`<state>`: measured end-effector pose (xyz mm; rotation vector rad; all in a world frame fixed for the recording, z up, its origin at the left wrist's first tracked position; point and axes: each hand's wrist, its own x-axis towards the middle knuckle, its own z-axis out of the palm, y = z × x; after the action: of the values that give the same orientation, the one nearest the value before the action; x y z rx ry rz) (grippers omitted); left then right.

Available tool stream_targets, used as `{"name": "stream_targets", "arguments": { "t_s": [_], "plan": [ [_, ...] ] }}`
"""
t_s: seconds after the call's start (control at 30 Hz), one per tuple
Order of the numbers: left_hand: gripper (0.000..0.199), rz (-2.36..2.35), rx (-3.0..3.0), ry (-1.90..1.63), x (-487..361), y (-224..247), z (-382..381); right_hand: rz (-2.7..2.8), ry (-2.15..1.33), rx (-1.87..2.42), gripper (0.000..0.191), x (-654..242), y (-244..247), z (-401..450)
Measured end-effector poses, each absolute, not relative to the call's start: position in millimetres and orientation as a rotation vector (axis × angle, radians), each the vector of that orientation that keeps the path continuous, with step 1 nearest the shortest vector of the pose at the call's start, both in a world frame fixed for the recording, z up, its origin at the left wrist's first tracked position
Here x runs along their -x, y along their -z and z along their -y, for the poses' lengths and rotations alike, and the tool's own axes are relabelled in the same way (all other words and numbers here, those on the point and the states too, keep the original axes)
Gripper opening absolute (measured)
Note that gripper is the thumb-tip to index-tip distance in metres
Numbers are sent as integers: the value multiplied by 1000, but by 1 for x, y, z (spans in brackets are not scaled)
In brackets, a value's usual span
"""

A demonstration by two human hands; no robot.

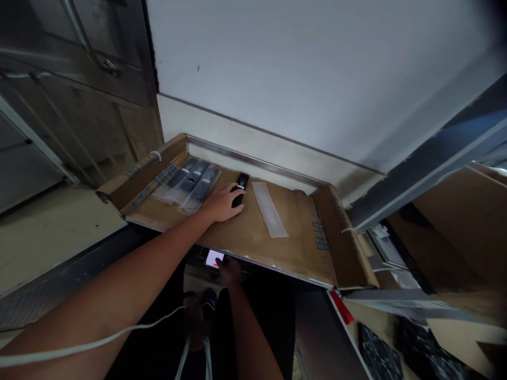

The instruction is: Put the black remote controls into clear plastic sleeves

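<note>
My left hand rests on the cardboard-lined surface, its fingers curled over a slim black object with a pale band. Its exact kind is unclear. Left of that hand lie several similar dark objects in clear plastic sleeves, side by side. A flat, whitish plastic sleeve lies to the right of the black object. Below the front edge, in shadow, my right hand grips a phone with a lit screen, the thumb over it.
Raised cardboard flaps border the surface at both sides, and a pale wall stands behind it. A white cord crosses over my left forearm. Black plastic bags lie on the floor at lower right.
</note>
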<state>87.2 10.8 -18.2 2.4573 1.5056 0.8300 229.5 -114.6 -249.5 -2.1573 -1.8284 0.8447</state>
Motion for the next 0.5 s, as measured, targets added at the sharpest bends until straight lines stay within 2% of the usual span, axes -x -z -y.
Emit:
{"name": "stream_targets", "arguments": {
  "t_s": [0.13, 0.3, 0.5],
  "plan": [
    [46, -1499, -2451, -836, -87, 19, -12, 1774, -839, 2169, 55, -229, 238, 122],
    [45, -1491, -2443, -856, -87, 20, -12, 2056, -867, 1861, 46, -225, 231, 135],
    [45, -1466, -2441, -886, -87, 21, -12, 2038, -849, 1975, 60, -226, 233, 135]
  ]
}}
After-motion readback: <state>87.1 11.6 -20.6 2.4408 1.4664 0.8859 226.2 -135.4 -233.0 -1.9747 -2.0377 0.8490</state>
